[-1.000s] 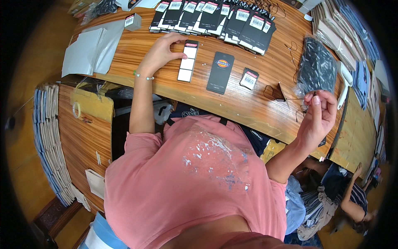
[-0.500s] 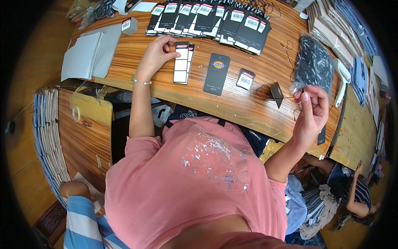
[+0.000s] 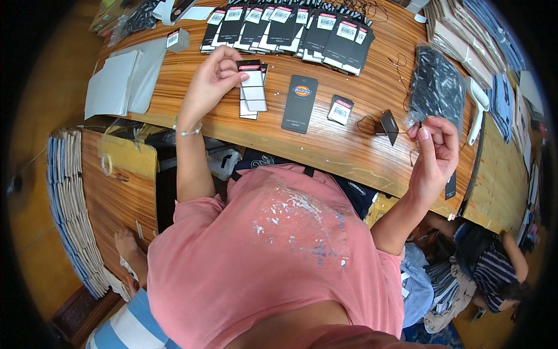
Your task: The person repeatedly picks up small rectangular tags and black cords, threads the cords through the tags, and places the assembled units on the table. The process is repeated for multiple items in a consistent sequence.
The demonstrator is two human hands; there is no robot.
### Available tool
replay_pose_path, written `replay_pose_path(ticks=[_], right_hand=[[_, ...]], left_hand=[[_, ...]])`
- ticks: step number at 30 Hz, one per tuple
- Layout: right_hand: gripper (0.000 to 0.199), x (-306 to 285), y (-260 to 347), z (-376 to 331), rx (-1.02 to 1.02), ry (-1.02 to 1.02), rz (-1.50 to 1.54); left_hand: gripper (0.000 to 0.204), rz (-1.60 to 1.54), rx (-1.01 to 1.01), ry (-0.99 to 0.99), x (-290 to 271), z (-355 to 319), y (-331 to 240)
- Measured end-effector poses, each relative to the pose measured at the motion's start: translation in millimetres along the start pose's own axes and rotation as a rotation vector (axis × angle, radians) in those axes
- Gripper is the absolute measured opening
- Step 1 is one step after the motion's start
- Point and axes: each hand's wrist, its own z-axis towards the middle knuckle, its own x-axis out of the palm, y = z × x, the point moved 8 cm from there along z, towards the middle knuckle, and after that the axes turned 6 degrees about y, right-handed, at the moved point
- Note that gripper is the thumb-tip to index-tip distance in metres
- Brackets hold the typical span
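Observation:
My left hand point(image 3: 218, 81) pinches the upper end of a long label card point(image 3: 253, 96) with a red band and white panels. This card is tilted over a similar stack point(image 3: 246, 114) on the table. My right hand point(image 3: 436, 142), thumb against fingers, grips a thin black cord point(image 3: 402, 133). The cord runs left to a small dark folded card point(image 3: 388, 127), which stands on edge near the table's front. Between my hands lie a black hang tag point(image 3: 300, 104) with a coloured emblem and a small pile of barcode tags point(image 3: 340, 110).
Barcoded black hang tags point(image 3: 285, 29) overlap along the back of the wooden table point(image 3: 226, 125). A bag of black cords point(image 3: 437, 87) and a white handled tool point(image 3: 478, 113) lie right. White sheets point(image 3: 113, 81) lie left. Other people point(image 3: 494, 262) are at lower right and lower left.
My left hand has drawn one label card askew from its stack, its lower end swung right. My right hand keeps its grip on the cord. A person's hand at lower left has moved.

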Motion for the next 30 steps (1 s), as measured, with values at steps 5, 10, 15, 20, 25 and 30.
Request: replay_pose_path(ticks=[5, 10, 15, 20, 25, 30], right_hand=[[0.015, 12.4, 3.5, -2.0, -0.037, -0.037, -0.004], [0.012, 21.5, 10.7, -2.8, -0.199, -0.116, -0.268], [0.012, 10.9, 16.0, -6.3, -0.231, -0.164, -0.284], [0.013, 6.7, 15.8, -8.7, -0.251, -0.208, -0.244], [0.013, 7.4, 14.2, -10.5, -0.246, -0.214, -0.214], [0.013, 7.5, 11.1, -11.0, -0.184, -0.191, -0.101]], left_hand=[[0.03, -0.067, 0.263, -0.031, 70.9, 7.9, -83.5], [0.031, -0.077, 0.351, 0.059, 143.7, 14.1, -112.2], [0.023, -0.032, 0.471, 0.127, 170.5, 8.4, -131.1], [0.023, 0.017, 0.565, 0.136, 174.2, 3.1, -141.4], [0.023, 0.069, 0.587, 0.143, 173.4, -2.0, -147.9], [0.022, 0.146, 0.655, 0.138, 175.0, -4.8, -150.7]])
